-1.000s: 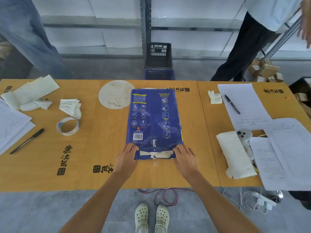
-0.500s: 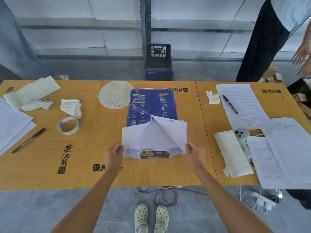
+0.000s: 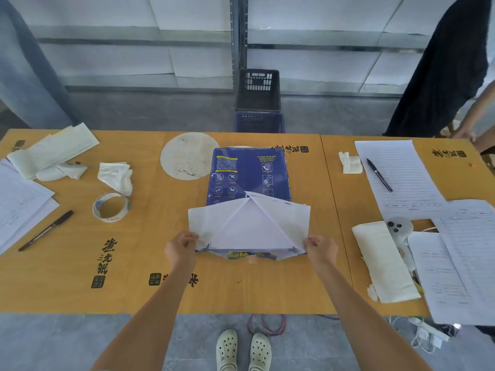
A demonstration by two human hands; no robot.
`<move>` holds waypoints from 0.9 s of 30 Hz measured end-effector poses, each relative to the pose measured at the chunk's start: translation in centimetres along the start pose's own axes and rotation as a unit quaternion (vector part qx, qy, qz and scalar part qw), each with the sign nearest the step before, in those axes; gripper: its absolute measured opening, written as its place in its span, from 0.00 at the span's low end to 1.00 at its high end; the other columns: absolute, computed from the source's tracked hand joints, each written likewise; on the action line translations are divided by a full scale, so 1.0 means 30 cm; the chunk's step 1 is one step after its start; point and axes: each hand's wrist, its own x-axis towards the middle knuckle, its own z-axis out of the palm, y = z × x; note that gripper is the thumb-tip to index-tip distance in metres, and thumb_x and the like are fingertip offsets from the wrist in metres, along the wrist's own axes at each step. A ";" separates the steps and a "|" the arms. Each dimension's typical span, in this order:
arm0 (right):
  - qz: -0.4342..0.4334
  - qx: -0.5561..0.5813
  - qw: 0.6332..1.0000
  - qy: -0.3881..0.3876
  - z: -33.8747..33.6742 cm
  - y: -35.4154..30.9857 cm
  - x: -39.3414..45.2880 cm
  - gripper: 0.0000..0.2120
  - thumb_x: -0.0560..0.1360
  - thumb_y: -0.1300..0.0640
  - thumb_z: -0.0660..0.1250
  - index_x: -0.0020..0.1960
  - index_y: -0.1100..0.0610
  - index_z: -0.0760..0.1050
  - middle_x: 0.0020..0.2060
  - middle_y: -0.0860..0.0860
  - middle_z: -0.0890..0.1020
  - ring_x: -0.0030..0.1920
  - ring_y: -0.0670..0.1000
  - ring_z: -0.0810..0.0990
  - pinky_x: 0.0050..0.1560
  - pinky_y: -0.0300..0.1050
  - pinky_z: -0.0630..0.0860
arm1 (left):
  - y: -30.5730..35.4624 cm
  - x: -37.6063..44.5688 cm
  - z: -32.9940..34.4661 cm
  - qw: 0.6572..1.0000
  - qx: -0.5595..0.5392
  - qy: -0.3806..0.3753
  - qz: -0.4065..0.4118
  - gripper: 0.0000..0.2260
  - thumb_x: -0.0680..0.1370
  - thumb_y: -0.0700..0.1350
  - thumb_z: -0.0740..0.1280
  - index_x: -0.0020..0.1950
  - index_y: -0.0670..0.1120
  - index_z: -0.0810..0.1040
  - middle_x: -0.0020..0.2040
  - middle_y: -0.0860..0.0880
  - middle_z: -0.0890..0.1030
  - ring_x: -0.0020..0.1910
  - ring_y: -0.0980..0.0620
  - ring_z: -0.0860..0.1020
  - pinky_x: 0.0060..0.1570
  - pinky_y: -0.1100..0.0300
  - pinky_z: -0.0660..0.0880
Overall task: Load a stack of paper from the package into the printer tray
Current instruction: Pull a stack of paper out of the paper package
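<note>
A blue paper package (image 3: 247,172) lies lengthwise in the middle of the orange table (image 3: 160,263). Its near end is opened: white wrapper flaps (image 3: 284,218) are folded back over the top, and the white paper stack (image 3: 249,234) shows between them. My left hand (image 3: 180,249) pinches the left flap at its near corner. My right hand (image 3: 321,249) pinches the right flap at its near corner. No printer tray is in view.
A tape roll (image 3: 111,207), crumpled tissue (image 3: 116,178), a marker (image 3: 45,231) and sheets lie on the left. A lined sheet with a pen (image 3: 379,175), a folded cloth (image 3: 385,263) and papers (image 3: 460,263) lie on the right. Crates (image 3: 258,100) and a person (image 3: 450,65) stand beyond the table.
My hands peeled the taped end of the package open and spread the two flaps apart to the sides, baring the white stack. The person at the back right moved further right.
</note>
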 end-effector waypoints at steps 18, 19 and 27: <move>-0.129 -0.193 0.973 0.005 -0.002 -0.068 -0.081 0.10 0.73 0.60 0.64 0.51 0.52 0.80 0.49 0.51 0.83 0.41 0.51 0.77 0.34 0.39 0.70 | 0.041 -0.054 -0.024 0.961 0.153 -0.130 0.190 0.10 0.67 0.33 0.67 0.39 0.48 0.78 0.34 0.52 0.76 0.33 0.54 0.72 0.33 0.60 0.71; -0.142 -0.201 0.969 0.001 0.001 -0.077 -0.094 0.10 0.73 0.60 0.64 0.52 0.52 0.80 0.49 0.51 0.83 0.42 0.51 0.78 0.35 0.40 0.72 | 0.040 -0.060 -0.026 0.957 0.164 -0.138 0.198 0.09 0.67 0.34 0.69 0.39 0.49 0.77 0.35 0.51 0.76 0.33 0.53 0.73 0.33 0.56 0.73; -0.163 -0.165 0.970 -0.067 0.056 -0.065 -0.177 0.09 0.73 0.57 0.65 0.50 0.56 0.82 0.47 0.54 0.84 0.40 0.54 0.80 0.31 0.37 0.69 | 0.052 -0.056 -0.013 0.928 0.248 -0.140 0.240 0.05 0.71 0.40 0.69 0.45 0.47 0.77 0.36 0.54 0.72 0.36 0.53 0.71 0.28 0.64 0.61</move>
